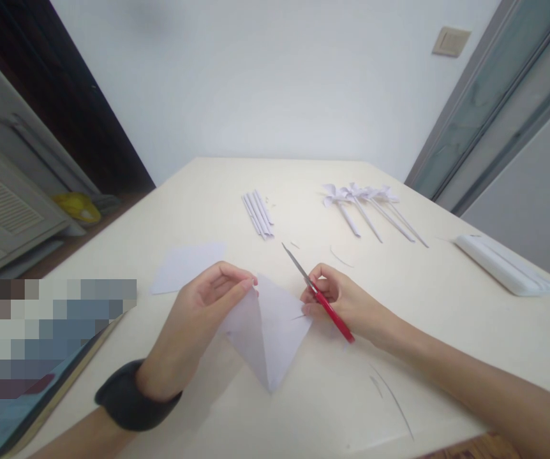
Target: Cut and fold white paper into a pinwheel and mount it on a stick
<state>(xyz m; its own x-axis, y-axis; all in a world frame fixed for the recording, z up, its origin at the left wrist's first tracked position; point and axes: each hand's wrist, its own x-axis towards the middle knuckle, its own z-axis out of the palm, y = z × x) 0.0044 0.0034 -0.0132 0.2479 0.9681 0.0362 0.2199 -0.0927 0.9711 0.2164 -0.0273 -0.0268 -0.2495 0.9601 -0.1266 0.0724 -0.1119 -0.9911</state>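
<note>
Head view: creased white paper [282, 338] over the surface [304, 427]. Left hand [217, 290] pinched closed on its top edge; right hand [339, 296] curled round red-handled scissors [335, 313], fingertips at the paper's right corner, covering it. Flat sheet [184, 264] up-left of the creased paper, partly behind left hand. Beyond it, paper tubes [258, 215]; far right, paper pinwheels [361, 194]; farther right, white case [495, 264]. Thin offcuts [396, 396] lower right.

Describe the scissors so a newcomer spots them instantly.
At the cream table, find the right hand by the folded white sheet. The scissors slant across that hand, blades toward the wall. Their red handle sets them apart from the pale paper.
</note>
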